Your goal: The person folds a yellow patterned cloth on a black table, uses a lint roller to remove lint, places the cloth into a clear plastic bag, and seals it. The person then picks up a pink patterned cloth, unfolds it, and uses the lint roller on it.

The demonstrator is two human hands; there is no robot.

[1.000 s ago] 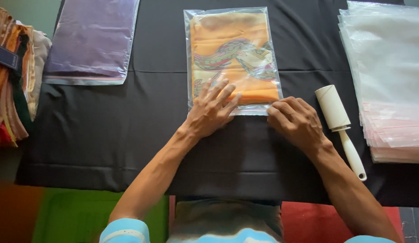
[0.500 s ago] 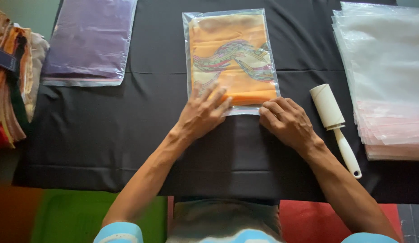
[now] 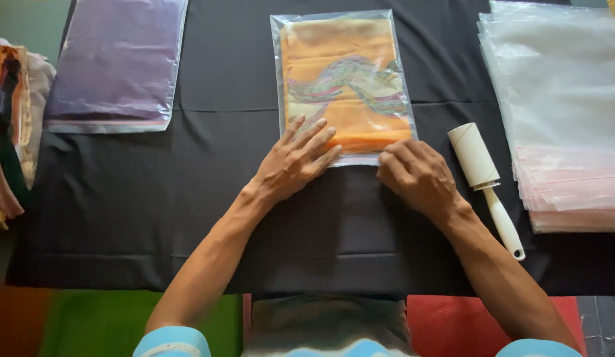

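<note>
A clear plastic bag (image 3: 344,79) holding a folded orange cloth with a wavy coloured pattern lies flat on the black cloth-covered table (image 3: 188,192). My left hand (image 3: 295,162) rests flat, fingers spread, on the bag's near left corner. My right hand (image 3: 416,175) has its fingers curled and pressing at the bag's near right edge.
A white lint roller (image 3: 484,182) lies just right of my right hand. A stack of clear empty bags (image 3: 558,112) fills the right side. A bagged purple cloth (image 3: 115,63) lies far left. Folded fabrics (image 3: 10,132) pile at the left edge.
Both hands stay on the bag's near edge; the left hand has slid slightly lower on the bag. The view shifted a little.
</note>
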